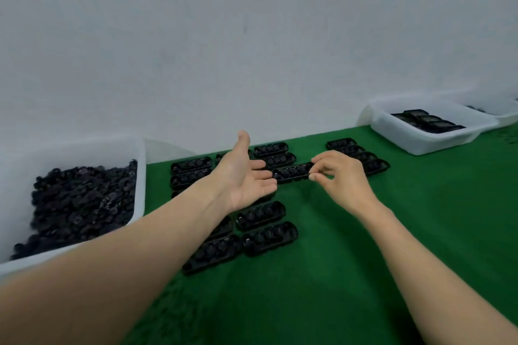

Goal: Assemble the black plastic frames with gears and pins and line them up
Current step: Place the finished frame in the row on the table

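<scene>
Black frame (pixel 291 173), one, pinched by right hand (pixel 342 176); left hand (pixel 243 176) spread; row of four (pixel 353 152) beyond

Beneath your right hand (pixel 340 176) the mat (pixel 350 246) is plain green; the frame (pixel 291 173) it pinches is black; the tub (pixel 426 140) beyond, white.
</scene>
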